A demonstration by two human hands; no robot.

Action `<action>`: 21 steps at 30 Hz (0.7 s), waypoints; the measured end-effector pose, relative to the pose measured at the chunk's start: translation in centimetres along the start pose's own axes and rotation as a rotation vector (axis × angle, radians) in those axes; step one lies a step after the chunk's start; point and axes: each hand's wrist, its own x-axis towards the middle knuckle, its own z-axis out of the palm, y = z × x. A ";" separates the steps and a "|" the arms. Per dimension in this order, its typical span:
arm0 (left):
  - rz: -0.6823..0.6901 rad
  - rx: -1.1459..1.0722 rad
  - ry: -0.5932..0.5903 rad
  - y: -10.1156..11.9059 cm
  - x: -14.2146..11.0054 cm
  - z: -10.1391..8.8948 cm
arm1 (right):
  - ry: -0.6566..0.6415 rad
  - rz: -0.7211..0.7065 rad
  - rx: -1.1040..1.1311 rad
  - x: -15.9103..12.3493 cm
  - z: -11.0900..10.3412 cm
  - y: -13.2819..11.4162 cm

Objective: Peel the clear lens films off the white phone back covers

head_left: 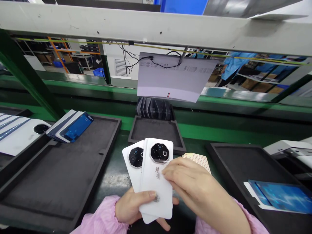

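My left hand [136, 204] is closed around the lower part of two fanned white phones, with its thumb across the front one. The front white phone [156, 185] shows its back, with a black octagonal camera block and small dark markings below it. Behind it and to the left, the second white phone [131, 159] is partly covered. My right hand [187, 175] reaches over the front phone, its fingers pinched together just below the camera block. A thin clear edge shows at the fingertips, but what they hold is unclear. A sheet with red dots [198, 160] lies partly behind this hand.
A black tray [60, 175] on the left carries stacked phones [73, 126]; more white phones [17, 136] lie farther left. At centre back, dark upright pieces [153, 109] stand by another tray [156, 130]. Blue-screened phones [285, 196] lie in the right tray [241, 156]. A monitor [175, 76] hangs ahead.
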 end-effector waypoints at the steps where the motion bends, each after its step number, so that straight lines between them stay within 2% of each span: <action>1: 0.000 0.000 0.001 0.0 0.0 0.1 | -0.002 -0.004 -0.011 0.0 0.0 -0.1; 21: 0.017 -0.007 0.013 -0.1 -0.1 0.2 | -0.013 -0.018 0.022 0.1 0.1 -0.4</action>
